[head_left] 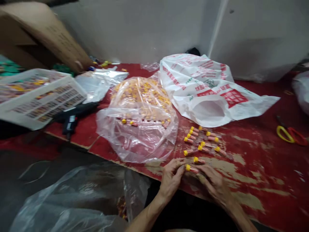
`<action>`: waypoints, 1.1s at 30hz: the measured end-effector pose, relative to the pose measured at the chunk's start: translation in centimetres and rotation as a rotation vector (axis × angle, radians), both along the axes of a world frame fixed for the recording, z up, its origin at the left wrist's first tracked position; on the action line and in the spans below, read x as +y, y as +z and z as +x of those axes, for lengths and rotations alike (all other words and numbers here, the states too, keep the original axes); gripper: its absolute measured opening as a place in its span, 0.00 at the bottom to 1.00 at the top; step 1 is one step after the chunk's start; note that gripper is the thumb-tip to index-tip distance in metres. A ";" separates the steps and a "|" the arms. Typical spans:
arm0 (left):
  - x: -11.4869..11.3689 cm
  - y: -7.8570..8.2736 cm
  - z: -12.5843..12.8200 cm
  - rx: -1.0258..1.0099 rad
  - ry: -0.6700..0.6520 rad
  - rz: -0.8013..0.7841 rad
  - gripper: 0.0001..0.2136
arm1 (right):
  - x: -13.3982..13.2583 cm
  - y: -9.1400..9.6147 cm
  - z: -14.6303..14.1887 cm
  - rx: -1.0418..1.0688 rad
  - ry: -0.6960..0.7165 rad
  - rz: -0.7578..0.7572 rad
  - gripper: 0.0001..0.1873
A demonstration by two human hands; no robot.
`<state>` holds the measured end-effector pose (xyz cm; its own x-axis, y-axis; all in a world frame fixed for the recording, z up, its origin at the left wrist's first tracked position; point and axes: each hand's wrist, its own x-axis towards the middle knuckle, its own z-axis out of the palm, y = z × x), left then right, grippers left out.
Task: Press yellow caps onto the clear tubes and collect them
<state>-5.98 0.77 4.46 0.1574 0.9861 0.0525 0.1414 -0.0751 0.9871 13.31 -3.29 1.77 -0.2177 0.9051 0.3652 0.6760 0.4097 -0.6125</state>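
Peeling red board (pixel 253 167) beneath left hand (pixel 171 178) and right hand (pixel 213 185), grip closed on a yellow-capped tube (pixel 191 169) (smooth plastic).

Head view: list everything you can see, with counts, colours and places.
tabletop: one, worn red, under most items
loose tubes: about twelve, yellow-capped, on tabletop by hands
clear plastic bag: one, holding many tubes, centre
printed plastic bag: one, white with red print, behind loose tubes
plastic crate: one, white, left, filled
glue gun: one, black, beside crate
scissors: one pair, yellow and red, far right
cardboard box: one, brown, upper left
left hand: at nearest tube
right hand: at nearest tube
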 end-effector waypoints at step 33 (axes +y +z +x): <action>2.9 -4.5 2.1 0.138 -0.181 0.552 0.08 | 26.7 0.7 9.2 -0.623 -0.589 -0.157 0.14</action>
